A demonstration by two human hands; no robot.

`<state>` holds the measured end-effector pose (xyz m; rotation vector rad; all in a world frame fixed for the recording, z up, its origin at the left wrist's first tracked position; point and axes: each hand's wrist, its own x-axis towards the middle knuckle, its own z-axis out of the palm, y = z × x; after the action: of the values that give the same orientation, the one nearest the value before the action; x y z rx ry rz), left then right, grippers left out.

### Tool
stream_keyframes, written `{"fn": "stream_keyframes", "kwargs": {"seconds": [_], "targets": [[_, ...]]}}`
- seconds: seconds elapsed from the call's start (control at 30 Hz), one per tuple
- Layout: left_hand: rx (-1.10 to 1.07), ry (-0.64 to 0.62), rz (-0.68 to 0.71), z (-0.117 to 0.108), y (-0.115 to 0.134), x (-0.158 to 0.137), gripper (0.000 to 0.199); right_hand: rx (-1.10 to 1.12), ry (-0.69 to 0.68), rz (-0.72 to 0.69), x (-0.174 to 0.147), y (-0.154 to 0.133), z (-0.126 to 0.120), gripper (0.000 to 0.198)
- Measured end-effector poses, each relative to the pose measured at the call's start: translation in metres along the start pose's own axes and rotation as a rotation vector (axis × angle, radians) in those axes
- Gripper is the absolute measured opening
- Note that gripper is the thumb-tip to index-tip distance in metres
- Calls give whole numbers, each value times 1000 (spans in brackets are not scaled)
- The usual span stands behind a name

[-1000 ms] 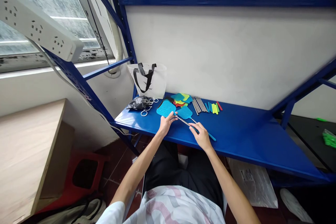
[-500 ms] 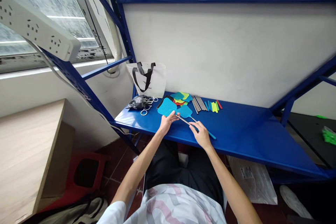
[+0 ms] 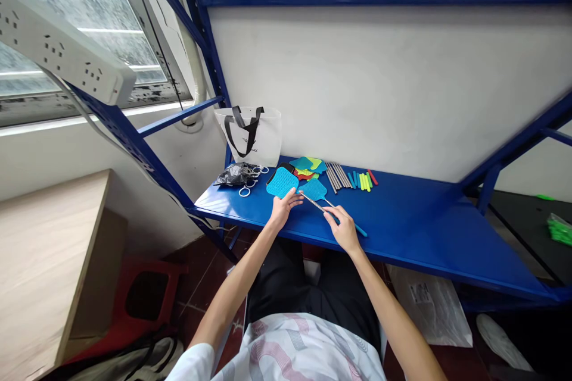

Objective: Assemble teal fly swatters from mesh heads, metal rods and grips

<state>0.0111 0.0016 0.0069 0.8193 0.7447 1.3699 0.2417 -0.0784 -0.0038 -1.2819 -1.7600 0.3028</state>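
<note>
My left hand [image 3: 281, 208] is closed around the neck of a blue fly swatter head [image 3: 283, 182], its mesh pointing up and left. A thin silver rod [image 3: 313, 202] runs from that neck to my right hand [image 3: 342, 228], whose fingers are closed on its lower part. Whether the rod sits inside the neck is hidden by my left fingers. Lying on the table just beyond is another blue fly swatter [image 3: 313, 189], with a silver shaft and a blue grip end [image 3: 361, 230] showing past my right hand.
On the blue table [image 3: 429, 220] lie a pile of coloured swatter heads [image 3: 315, 164], several silver rods [image 3: 338, 177], coloured grips [image 3: 364, 181], and a black plastic bag [image 3: 235, 174] beside white rings [image 3: 244, 191]. A white tote bag [image 3: 268, 137] stands against the wall.
The view has shifted very slightly. Both hands keep their hold on the swatter head and rod, with almost no visible movement.
</note>
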Motion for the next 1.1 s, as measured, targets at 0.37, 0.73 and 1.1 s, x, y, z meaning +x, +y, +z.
{"fn": "stream_keyframes", "kwargs": {"seconds": [0.37,0.73,1.1], "targets": [[95,-1,31,2,-1,-2,57,-58,-8,-13,-2,-1,1,39],[254,-98,78,10,-1,-13,59,-85,11,-34,-6,-1,0,41],[438,-255,23,16,-11,-14,60,-211,68,-50,-4,0,0,40]]}}
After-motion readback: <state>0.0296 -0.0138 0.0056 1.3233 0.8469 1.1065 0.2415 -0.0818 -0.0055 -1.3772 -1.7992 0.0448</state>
